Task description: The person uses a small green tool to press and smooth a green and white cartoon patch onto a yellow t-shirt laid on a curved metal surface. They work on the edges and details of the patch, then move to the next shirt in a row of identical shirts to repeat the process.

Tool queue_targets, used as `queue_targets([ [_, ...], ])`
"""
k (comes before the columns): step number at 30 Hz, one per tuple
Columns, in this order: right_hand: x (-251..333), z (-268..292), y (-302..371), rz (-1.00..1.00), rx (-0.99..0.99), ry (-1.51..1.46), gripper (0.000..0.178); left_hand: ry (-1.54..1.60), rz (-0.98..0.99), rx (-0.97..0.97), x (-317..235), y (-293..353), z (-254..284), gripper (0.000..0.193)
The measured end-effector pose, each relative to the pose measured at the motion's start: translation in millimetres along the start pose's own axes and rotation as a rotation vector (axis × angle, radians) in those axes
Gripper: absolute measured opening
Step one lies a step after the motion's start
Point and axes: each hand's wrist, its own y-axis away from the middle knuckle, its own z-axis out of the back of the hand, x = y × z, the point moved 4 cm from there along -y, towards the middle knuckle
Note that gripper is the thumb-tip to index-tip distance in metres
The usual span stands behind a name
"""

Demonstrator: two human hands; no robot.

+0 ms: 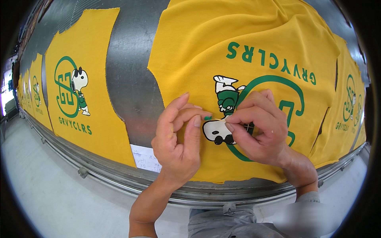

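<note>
two bare hands meet over a yellow knit fabric panel (pixel 254 59) printed with a green letter emblem and a white cartoon dog, lying on a curved grey metal table (pixel 131 79). the left hand (pixel 176 137) and right hand (pixel 258 127) pinch a thin pale strip (pixel 219 118) between fingertips, close together above the dog print. another yellow printed panel (pixel 79 91) lies to the left.

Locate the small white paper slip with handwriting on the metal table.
In the head view the white paper slip lies on the metal table near its front edge, just left of the left hand, between two yellow fabric panels.
</note>
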Motion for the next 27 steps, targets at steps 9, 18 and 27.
queue_targets([
  [9,-9,14,-17,0.045,0.043,0.175,0.021,0.016,0.047,0.044,-3,1,3,0.035],
  [18,-10,9,-16,0.078,0.08,0.253,0.019,0.017,0.062,0.046,-4,0,4,0.035],
  [27,-10,7,-15,0.071,0.08,0.263,0.018,0.015,0.062,0.037,-5,0,5,0.036],
])
